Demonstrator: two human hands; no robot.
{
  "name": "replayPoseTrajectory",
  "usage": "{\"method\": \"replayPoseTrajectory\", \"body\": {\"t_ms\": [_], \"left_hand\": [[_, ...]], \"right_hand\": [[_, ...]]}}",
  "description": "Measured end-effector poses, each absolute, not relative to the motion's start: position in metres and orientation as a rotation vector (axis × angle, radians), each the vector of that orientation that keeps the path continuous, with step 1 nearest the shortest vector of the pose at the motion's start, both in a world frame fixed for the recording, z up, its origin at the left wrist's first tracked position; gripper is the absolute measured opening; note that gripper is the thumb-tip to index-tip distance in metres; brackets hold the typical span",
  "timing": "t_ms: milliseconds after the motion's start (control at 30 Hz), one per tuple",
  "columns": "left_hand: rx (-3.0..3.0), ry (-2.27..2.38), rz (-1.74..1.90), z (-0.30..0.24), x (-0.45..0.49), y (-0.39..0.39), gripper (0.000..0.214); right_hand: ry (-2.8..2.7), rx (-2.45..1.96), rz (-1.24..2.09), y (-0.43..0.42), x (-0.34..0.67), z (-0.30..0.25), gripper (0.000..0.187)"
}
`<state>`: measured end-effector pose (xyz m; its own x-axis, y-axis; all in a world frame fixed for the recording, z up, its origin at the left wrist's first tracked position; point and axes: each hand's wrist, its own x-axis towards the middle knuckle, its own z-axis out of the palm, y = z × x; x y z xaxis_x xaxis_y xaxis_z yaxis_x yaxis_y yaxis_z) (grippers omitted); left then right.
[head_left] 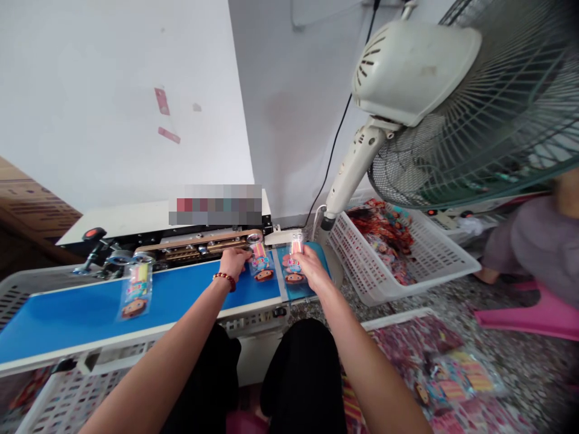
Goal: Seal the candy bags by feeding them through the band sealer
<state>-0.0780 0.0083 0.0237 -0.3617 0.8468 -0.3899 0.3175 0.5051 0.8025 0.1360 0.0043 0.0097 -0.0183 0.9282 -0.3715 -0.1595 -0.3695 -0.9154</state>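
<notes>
Clock hours: read from the middle of the view.
Right hand [311, 264]: 5 o'clock; fingers and thumb pinch the right packet [294, 278].
Right packet: 6 o'clock, over the pad [322, 256], just beyond the right end of the belt [194, 280].
Left hand [233, 262]: 8 o'clock; fingers bent, tips at the left edge of the middle packet [263, 265]; cannot tell whether they grip it.
Middle packet: 7 o'clock, on the belt, top end close to the roller [254, 239] of the machine [190, 246].
Left packet [136, 292]: between 8 and 9 o'clock, on the belt, slightly aslant, no hand on it.
Risk, crooked top: the middle packet could meet the roller askew; likely cause, an uneven push from the left fingers.
Risk, pinch: the left fingers are near the roller; straying toward 12 could catch them.
Risk, overlap: the right packet could ride onto the middle one if set too close.
Risk, draught: light packets could shift if the fan [420, 78], at 2 o'clock, blows this way; cannot tell whether it does.
Packets at belt and pad: 3.
Hands, the person's own: 2.
Bracelet [226, 279]: 1, red beads, left wrist.
Fan: 1.
Right crate [425, 287]: 1, between 3 and 4 o'clock; contents heaped, beyond counting.
Tray [398, 317]: 1, 4 o'clock; bagged goods, overlapping, not countable.
Stool [534, 316]: 1, pink, between 3 and 4 o'clock, beside a co-worker's leg [529, 253].
Tape [161, 101]: 2 pink pieces on the wall, 10 o'clock.
</notes>
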Motion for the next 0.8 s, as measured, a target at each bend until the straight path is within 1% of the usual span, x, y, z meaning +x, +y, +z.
{"method": "replayPoseTrajectory", "body": {"t_ms": [100, 200, 233, 300, 367, 433, 533, 667, 800], "left_hand": [[1.098, 2.158, 0.811, 0.025, -0.102, -0.013, 0.016], [1.276, 2.387, 1.037, 0.025, -0.1, -0.033, 0.027], [1.334, 2.341, 1.065, 0.025, -0.092, -0.035, 0.026], [1.378, 2.072, 0.985, 0.023, -0.068, -0.033, 0.023], [1.286, 1.79, 0.866, 0.022, -0.041, -0.022, 0.025], [1.13, 1.651, 0.846, 0.021, -0.02, -0.008, 0.022], [0.933, 1.642, 0.908, 0.022, -0.01, 0.007, 0.015], [0.844, 1.741, 0.886, 0.022, -0.02, 0.014, 0.022], [0.871, 1.878, 0.834, 0.023, -0.051, 0.015, 0.024]], "right_hand": [[-0.87, -1.309, 1.591, 0.004, 0.131, 0.011, 0.022], [-0.867, -1.26, 1.657, 0.004, 0.126, 0.01, 0.022], [-0.869, -1.251, 1.673, 0.005, 0.124, 0.009, 0.023], [-0.889, -1.235, 1.701, 0.005, 0.121, 0.007, 0.027], [-0.931, -1.222, 1.711, 0.005, 0.119, 0.004, 0.03], [-0.983, -1.251, 1.66, 0.006, 0.12, 0.001, 0.031], [-1.05, -1.377, 1.531, 0.007, 0.124, 0.001, 0.028], [-1.087, -1.477, 1.458, 0.003, 0.134, 0.004, 0.026], [-1.091, -1.427, 1.385, -0.022, 0.149, 0.007, 0.03]]}}
